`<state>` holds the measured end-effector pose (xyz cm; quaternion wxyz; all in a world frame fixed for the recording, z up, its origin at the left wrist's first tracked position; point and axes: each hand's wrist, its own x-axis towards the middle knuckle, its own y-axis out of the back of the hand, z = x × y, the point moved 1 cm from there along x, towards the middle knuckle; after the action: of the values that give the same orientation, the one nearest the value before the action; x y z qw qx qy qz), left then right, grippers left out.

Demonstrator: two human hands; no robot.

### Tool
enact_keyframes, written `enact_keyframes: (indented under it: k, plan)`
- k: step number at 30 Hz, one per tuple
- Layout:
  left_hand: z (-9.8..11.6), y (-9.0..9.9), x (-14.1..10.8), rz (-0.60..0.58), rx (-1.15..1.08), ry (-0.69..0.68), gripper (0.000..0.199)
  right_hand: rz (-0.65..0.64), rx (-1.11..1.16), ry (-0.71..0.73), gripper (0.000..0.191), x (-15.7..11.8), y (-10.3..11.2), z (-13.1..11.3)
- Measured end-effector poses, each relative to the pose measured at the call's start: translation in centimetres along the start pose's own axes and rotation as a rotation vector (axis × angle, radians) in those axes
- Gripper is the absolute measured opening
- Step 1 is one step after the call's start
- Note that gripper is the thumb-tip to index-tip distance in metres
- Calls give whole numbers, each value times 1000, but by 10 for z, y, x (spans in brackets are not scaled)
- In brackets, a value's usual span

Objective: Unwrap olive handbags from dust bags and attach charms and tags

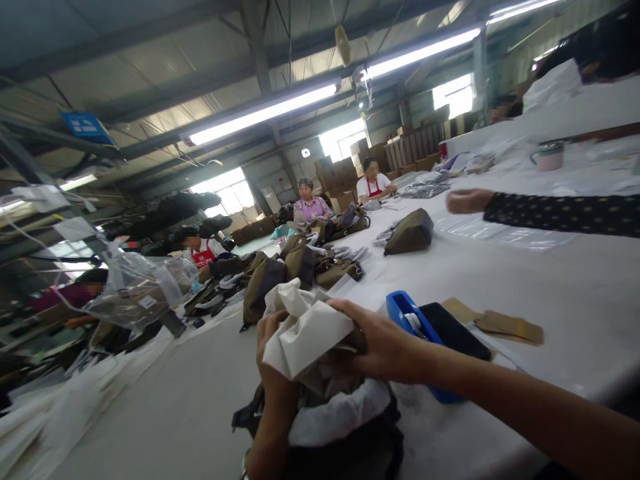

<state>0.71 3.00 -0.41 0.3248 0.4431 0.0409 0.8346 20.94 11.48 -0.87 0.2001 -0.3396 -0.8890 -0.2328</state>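
Observation:
A crumpled sheet of white paper (313,337) is bunched between my two hands, just above a dark bag (345,460). My left hand (275,350) wraps around the paper's left side. From the right, my right hand (377,340) grips it with bent fingers, its fingertips partly hidden by the paper. A strap or handle in a white wrapping (340,413) arches over the bag, whose lower part runs out of the view. Right of my right hand lie a blue tape dispenser (400,310) and a flat black object (455,330).
Several olive-brown bags (267,283) are heaped ahead, and another bag (410,233) stands apart. Brown cards (510,327) lie to the right. A co-worker's dotted sleeve (560,210) reaches in from the right above clear plastic bags (505,233). Other people sit farther back.

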Motion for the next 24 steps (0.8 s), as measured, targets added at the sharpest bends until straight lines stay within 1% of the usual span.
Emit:
enact_keyframes:
  k: [1,3,4,5,6,7,8,10,11,12,13,14,15,16,17,18,19,21,22,24]
  plan:
    - [2,2,-1,2,-48,48,48,53,-95,-2,80,1,-2,-1]
    - [5,7,-7,-18,-229,248,64,173,-182,-43,60,5,-3,-1]
    - [6,9,-13,-46,-326,348,66,234,-176,-70,54,8,-2,0]
    - [7,11,-19,-95,-404,412,67,282,-123,-96,49,10,-1,1]
    - [8,12,-24,-164,-449,425,67,294,-14,-122,47,11,-1,3]
    - [9,12,-30,-242,-458,397,70,253,148,-144,47,12,-1,4]
    - [11,12,-33,-323,-431,348,75,157,342,-165,50,12,-2,5]
    - [16,11,-36,-424,-308,261,89,-116,708,-206,58,8,-5,5]
    - [20,10,-35,-450,-243,232,92,-236,821,-224,62,5,-5,5]
    - [24,8,-33,-462,-193,201,90,-308,867,-230,66,2,-5,6]
    - [28,7,-29,-475,-159,164,86,-319,843,-221,68,-1,-3,9]
    - [32,6,-25,-484,-144,121,82,-281,748,-193,67,-4,0,12]
    - [34,5,-21,-490,-138,75,79,-222,593,-157,63,-8,3,16]
    - [34,5,-17,-501,-128,30,77,-172,403,-121,57,-12,7,20]
    - [34,5,-13,-510,-110,-9,76,-148,204,-83,50,-17,10,26]
    - [33,5,-10,-527,-89,-47,76,-161,15,-39,43,-22,12,31]
    - [31,6,-8,-563,-68,-89,75,-205,-151,13,39,-28,13,37]
    - [30,5,-7,-703,-17,-173,75,-309,-405,160,31,-39,13,48]
    - [31,5,-7,-798,18,-207,73,-331,-513,242,26,-43,12,53]
    - [37,2,-9,-987,92,-248,67,-311,-699,363,19,-51,12,59]
